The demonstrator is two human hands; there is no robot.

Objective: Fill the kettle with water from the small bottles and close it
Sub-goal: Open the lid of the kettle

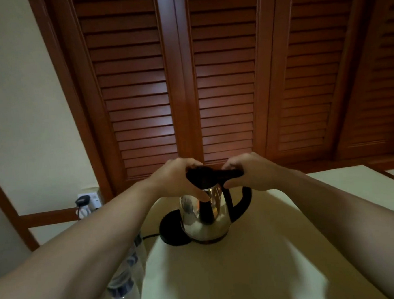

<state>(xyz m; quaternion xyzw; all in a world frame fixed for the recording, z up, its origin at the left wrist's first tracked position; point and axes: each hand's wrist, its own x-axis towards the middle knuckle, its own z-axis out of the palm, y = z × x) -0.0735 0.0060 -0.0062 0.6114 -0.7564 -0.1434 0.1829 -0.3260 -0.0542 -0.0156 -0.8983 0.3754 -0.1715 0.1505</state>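
Both hands on the kettle: left hand gripping its lid, right hand wrapped round the handle top. Looks like the lid step; open or closing, can't tell.

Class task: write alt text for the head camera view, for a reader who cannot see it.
Two bare hands grip the black lid of a steel kettle on a pale table: the left hand holds the lid's left edge, the right hand the handle top. Its round black base lies beside it, clear bottles stand at the table's left edge, and wooden louvred doors fill the background.
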